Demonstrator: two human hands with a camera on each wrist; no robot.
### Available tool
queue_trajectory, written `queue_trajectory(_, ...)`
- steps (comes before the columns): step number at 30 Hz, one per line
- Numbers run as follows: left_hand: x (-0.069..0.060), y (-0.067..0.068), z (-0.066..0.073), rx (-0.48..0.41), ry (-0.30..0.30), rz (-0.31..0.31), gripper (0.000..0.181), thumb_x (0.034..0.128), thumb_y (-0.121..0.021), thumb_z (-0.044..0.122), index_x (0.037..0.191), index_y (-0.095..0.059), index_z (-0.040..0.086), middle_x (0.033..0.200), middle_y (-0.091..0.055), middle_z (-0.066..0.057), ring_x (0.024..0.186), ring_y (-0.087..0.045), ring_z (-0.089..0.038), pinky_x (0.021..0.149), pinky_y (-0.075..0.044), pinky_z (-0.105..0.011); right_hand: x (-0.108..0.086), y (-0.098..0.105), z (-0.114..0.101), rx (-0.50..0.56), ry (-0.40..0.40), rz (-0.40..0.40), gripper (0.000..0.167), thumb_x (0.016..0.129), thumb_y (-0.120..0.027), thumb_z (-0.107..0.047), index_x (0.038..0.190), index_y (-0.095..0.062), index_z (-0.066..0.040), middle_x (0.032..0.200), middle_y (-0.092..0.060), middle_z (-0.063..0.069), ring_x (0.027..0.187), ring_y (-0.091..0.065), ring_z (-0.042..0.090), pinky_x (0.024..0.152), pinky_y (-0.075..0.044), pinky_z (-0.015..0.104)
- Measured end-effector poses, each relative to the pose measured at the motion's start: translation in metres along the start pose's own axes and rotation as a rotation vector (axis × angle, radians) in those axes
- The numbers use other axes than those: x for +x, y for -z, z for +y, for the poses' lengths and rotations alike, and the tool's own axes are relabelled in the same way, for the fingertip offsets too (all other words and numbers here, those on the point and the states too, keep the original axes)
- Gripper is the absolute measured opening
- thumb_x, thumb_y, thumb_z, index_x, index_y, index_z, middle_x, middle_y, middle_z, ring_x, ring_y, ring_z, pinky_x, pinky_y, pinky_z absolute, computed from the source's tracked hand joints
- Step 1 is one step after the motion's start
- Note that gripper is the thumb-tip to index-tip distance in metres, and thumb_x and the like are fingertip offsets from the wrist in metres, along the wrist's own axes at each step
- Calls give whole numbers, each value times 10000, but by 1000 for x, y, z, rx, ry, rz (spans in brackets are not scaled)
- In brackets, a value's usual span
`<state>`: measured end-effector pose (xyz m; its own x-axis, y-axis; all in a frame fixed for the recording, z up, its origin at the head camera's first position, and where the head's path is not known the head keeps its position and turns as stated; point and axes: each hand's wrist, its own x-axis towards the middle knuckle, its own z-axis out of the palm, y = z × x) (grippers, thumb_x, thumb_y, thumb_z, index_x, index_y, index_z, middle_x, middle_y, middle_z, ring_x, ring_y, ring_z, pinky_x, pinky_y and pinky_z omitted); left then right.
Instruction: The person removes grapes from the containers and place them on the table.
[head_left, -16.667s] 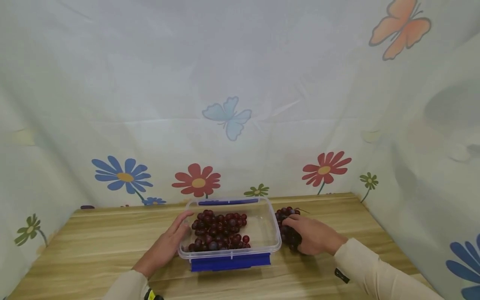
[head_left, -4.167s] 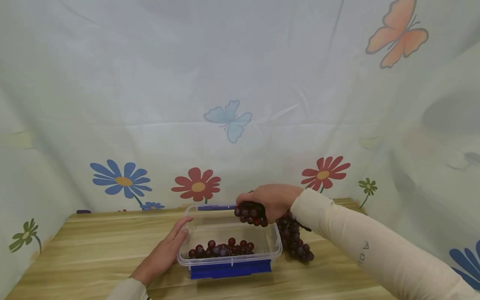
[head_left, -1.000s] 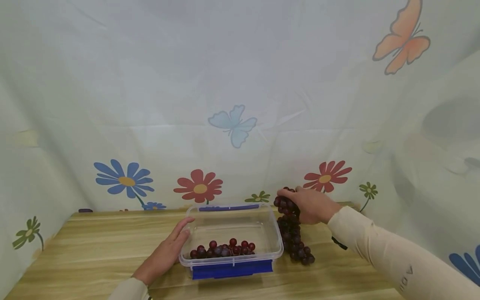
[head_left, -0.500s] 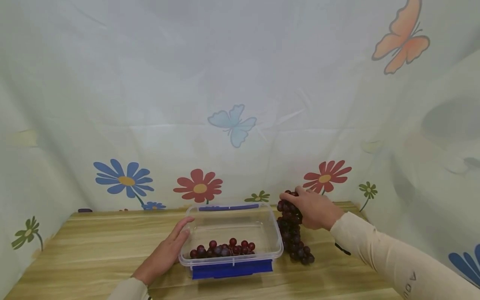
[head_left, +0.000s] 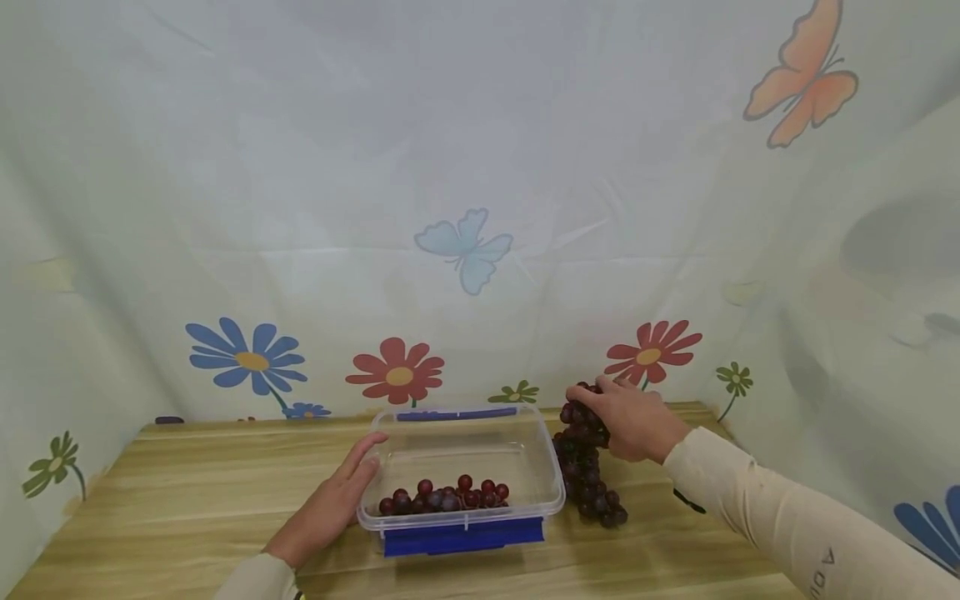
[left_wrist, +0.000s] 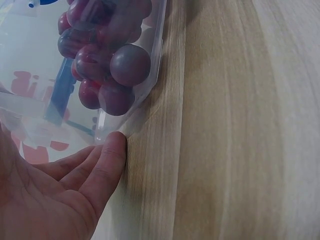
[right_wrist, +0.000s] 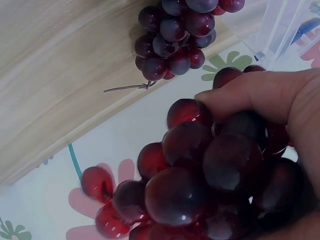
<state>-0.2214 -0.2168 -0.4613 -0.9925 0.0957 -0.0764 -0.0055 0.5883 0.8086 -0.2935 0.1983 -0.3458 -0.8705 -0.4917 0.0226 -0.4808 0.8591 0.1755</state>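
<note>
A clear plastic food container with blue latches stands lidless on the table. One bunch of dark red grapes lies along its front side. My left hand rests against the container's left wall, and the left wrist view has its straight fingers touching a lower corner. To the right of the container, my right hand grips a second grape bunch, thumb and fingers around it. Below that hand, another grape bunch lies on the table beside the container's right wall; its stem shows in the right wrist view.
The wood-grain table reaches back to a pale cloth backdrop printed with flowers and butterflies. The cloth also closes in both sides. A blue latch flap hangs down at the container's front.
Earlier the container held more grapes, towards the back. The right hand held a bunch over the container's right side, then moved right with it and slightly lower. The left hand stayed put.
</note>
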Motion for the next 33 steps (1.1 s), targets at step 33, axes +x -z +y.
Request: queue_trajectory(33, 2, -2, -5, -10, -17, 6, 558, 1087, -278, 643, 1588, -305, 399, 1715, -295, -165, 1490, -375, -561, 1116, -365, -773, -22, -35, 20, 162, -271, -39, 641, 852, -790, -133, 1411, -479, -95, 941, -609, 234, 558, -531, 260, 441, -435, 361)
